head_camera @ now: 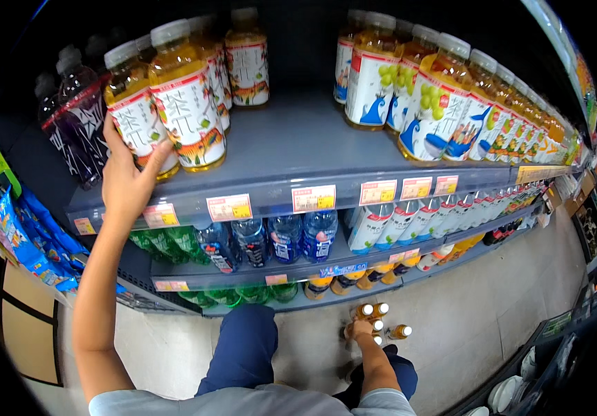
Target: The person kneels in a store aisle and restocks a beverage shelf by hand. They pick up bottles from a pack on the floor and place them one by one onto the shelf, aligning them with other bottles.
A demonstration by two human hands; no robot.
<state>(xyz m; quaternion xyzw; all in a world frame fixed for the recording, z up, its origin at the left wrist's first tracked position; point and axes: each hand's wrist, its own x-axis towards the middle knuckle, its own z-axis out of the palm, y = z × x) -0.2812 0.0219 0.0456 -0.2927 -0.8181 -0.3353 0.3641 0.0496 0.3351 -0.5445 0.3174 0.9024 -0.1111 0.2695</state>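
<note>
On the upper shelf, my left hand (128,174) is wrapped around the lower part of a tea bottle (133,117) with amber liquid and a white cap. A second tea bottle (189,112), its label showing an orange tiger, stands against it on the right. Dark purple bottles (82,109) sit just left of my hand. Down on the floor, my right hand (363,328) is at a cluster of white-capped amber bottles (379,310), its fingers around one that is mostly hidden. Another amber bottle (400,332) stands slightly apart to the right.
Grape-label tea bottles (436,106) line the upper shelf's right side. Price tags run along the shelf edge (272,200). Blue-label bottles (320,236) and white-label bottles (371,229) fill the shelf below. Blue snack bags (33,234) hang at left; another rack (548,338) borders the right.
</note>
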